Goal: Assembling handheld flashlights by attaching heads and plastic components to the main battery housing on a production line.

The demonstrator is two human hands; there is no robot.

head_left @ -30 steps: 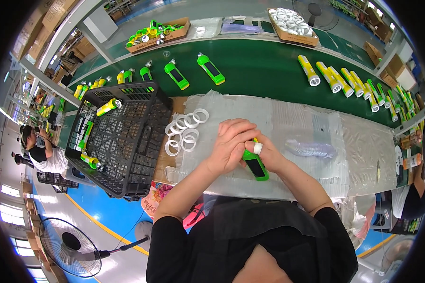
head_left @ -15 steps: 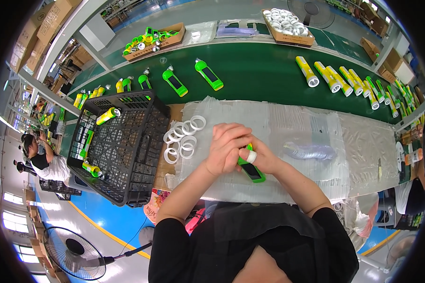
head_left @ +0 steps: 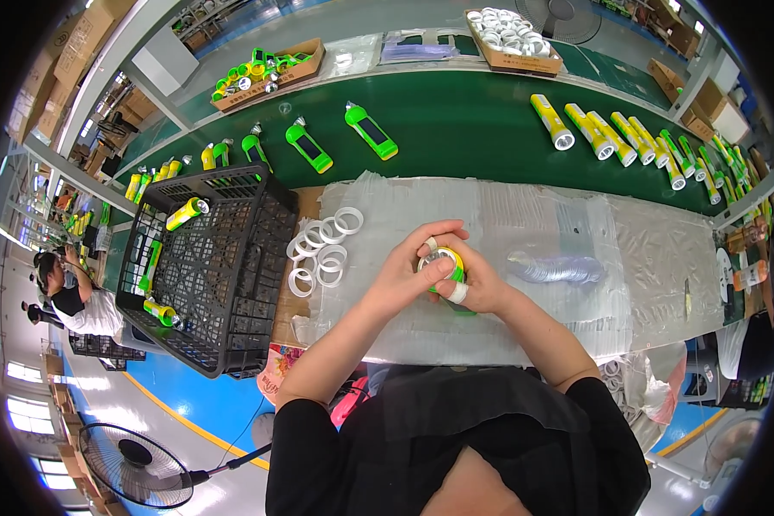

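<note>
A green and yellow flashlight (head_left: 457, 272) is between my hands, above the plastic-covered work surface. Its round clear lens end tips up toward me, and most of the body is hidden by fingers. My left hand (head_left: 407, 268) curls around the lens end, with the thumb laid across it. From the other side my right hand (head_left: 484, 285) wraps the body; white bands show on its fingers. Left of my hands lies a group of loose white rings (head_left: 328, 244). A stack of clear discs (head_left: 555, 268) rests to the right.
A black crate (head_left: 218, 279) holding several flashlights stands at the left. Across the green belt (head_left: 456, 129) lie more flashlights (head_left: 371, 132). Behind it are a carton of green and yellow parts (head_left: 305, 72) and a carton of white rings (head_left: 525, 62). A person (head_left: 82, 301) works far left.
The flashlight has turned from lying with its dark panel showing to having its lens end facing up. My left hand has shifted from covering my right hand to gripping the lens end.
</note>
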